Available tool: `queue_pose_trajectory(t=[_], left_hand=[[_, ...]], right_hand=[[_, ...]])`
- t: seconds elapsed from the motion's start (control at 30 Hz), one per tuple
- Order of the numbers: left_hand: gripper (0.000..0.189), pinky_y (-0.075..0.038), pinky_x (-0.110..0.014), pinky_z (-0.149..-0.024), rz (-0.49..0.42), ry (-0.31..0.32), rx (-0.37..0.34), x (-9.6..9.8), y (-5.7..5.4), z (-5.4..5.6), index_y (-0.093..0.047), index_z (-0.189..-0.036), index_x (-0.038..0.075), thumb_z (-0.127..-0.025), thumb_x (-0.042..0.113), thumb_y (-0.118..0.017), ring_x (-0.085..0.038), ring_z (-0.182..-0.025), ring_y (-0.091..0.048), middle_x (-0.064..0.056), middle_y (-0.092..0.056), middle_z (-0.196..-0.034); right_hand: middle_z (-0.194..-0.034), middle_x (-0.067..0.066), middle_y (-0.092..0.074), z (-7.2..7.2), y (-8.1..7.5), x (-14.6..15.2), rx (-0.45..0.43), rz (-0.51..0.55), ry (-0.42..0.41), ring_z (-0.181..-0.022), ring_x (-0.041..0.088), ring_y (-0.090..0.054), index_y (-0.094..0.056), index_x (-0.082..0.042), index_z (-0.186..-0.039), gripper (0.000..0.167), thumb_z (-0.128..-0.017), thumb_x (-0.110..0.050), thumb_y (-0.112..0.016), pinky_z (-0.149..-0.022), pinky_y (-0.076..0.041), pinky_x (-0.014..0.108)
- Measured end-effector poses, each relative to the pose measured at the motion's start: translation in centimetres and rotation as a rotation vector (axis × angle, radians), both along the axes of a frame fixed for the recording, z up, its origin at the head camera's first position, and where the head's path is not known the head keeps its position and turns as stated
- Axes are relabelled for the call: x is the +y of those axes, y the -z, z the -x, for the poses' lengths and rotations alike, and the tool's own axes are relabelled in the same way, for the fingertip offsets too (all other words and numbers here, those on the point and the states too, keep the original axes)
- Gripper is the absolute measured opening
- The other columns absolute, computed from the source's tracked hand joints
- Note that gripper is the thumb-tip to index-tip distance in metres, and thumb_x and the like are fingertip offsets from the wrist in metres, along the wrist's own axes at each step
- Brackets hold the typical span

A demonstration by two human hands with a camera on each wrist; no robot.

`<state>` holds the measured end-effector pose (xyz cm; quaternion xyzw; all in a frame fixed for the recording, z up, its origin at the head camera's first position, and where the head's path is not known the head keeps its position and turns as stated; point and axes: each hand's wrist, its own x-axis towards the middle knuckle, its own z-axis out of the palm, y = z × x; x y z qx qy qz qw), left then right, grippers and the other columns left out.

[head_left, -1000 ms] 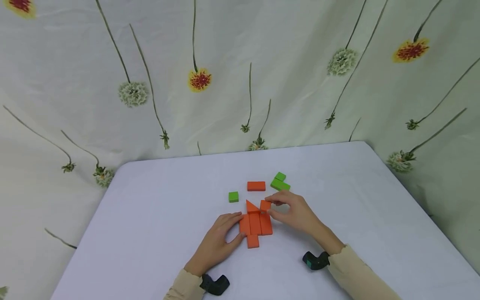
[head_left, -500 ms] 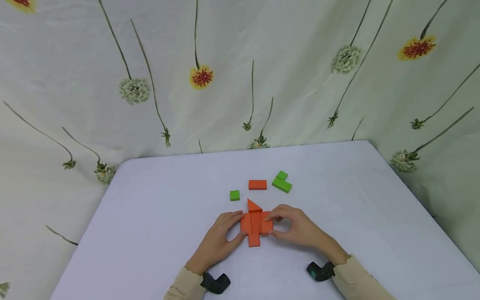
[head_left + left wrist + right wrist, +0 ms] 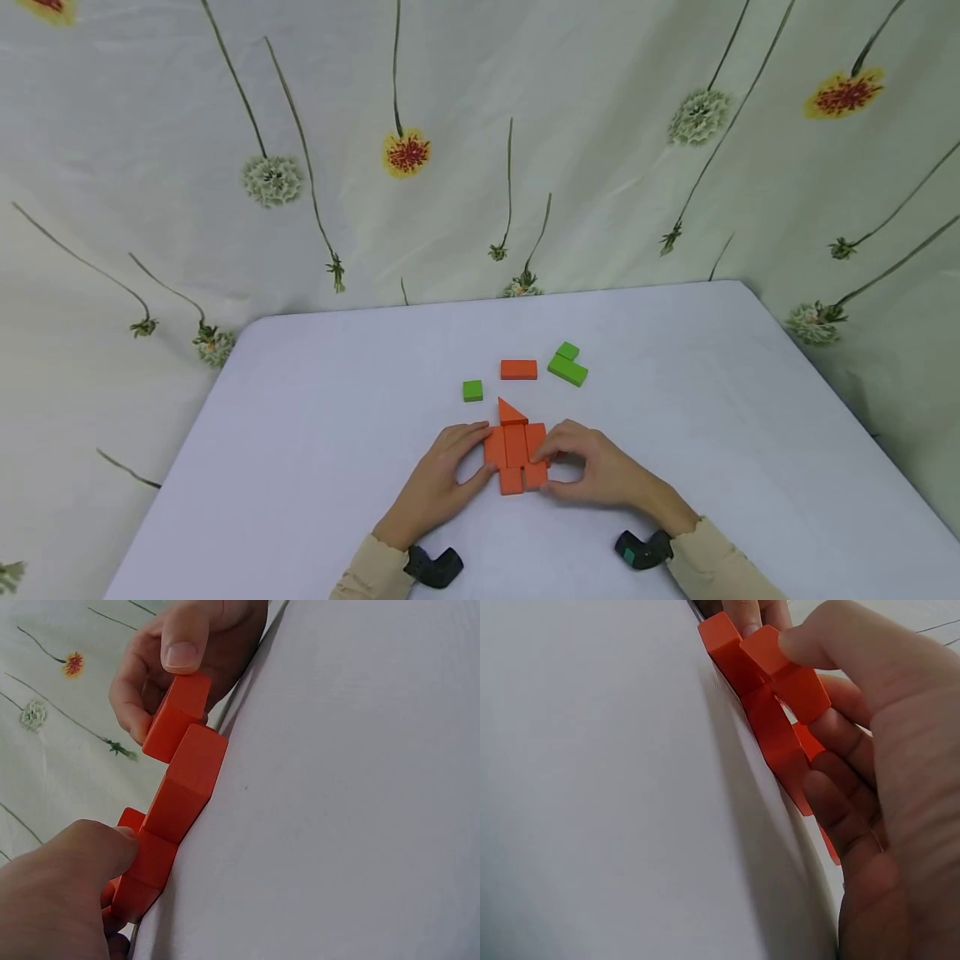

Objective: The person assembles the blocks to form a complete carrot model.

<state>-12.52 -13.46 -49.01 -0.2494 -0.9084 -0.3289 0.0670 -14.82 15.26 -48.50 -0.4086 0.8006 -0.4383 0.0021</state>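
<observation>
A flat figure of orange blocks lies between both hands in the head view. Three oblong blocks stand side by side: a left one (image 3: 494, 447), a middle one (image 3: 515, 446) and a right one (image 3: 535, 435). Behind the middle one sits an orange triangle block (image 3: 512, 412); a small square block (image 3: 511, 481) touches its front. My left hand (image 3: 442, 473) holds the left oblong block, thumb at its near end and fingertips at its far end. My right hand (image 3: 600, 467) pinches another small orange block (image 3: 784, 664), raised a little over the figure's front right in the wrist views.
Behind the figure lie an orange oblong block (image 3: 519, 369), a green square block (image 3: 472, 391), a green oblong block (image 3: 567, 370) and a smaller green block (image 3: 567, 350). A flower-patterned cloth (image 3: 450, 208) hangs behind the white table (image 3: 360, 375).
My right hand has carried the small orange block from the figure's far right corner toward me, to its front right, beside the small square block. The left hand has stayed in place.
</observation>
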Motion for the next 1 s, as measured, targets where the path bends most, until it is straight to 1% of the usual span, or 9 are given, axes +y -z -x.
queue_pose_trajectory(t=[0.3,0.57,0.77,1.0], left_hand=[[0.054,-0.047,-0.040,-0.116,0.011,0.006,0.012,0.14,-0.20,0.27,-0.061,-0.143,0.012,-0.095,0.030,-0.076,-0.016,-0.138,-0.051,-0.001,-0.058,-0.147],[0.053,-0.046,-0.040,-0.116,0.012,0.002,-0.002,0.11,-0.17,0.23,-0.061,-0.143,0.012,-0.095,0.030,-0.076,-0.017,-0.138,-0.051,0.000,-0.058,-0.147],[0.052,-0.047,-0.040,-0.115,0.011,-0.007,0.011,0.14,-0.03,0.32,-0.061,-0.143,0.013,-0.096,0.030,-0.076,-0.017,-0.138,-0.051,0.000,-0.058,-0.147],[0.052,-0.046,-0.040,-0.117,0.009,-0.006,-0.007,0.19,0.05,0.17,-0.061,-0.143,0.013,-0.096,0.031,-0.075,-0.016,-0.139,-0.050,0.001,-0.057,-0.148]], right_hand=[[-0.110,-0.013,-0.066,-0.05,0.34,0.04,0.051,-0.027,0.009,-0.102,0.006,-0.058,-0.075,-0.027,-0.113,0.031,-0.086,-0.017,-0.084,-0.087,-0.057,0.025],[-0.108,-0.015,-0.066,-0.04,0.53,-0.01,0.084,-0.048,0.002,-0.104,0.005,-0.057,-0.075,-0.028,-0.108,0.025,-0.086,-0.019,-0.084,-0.089,-0.057,0.026],[-0.109,-0.015,-0.066,-0.17,0.07,-0.10,0.058,-0.073,0.013,-0.105,0.005,-0.057,-0.074,-0.028,-0.108,0.023,-0.088,-0.023,-0.084,-0.090,-0.057,0.026],[-0.108,-0.014,-0.066,-0.43,-0.17,-0.11,0.040,-0.082,0.013,-0.104,0.005,-0.057,-0.074,-0.026,-0.108,0.023,-0.087,-0.024,-0.084,-0.091,-0.057,0.026]])
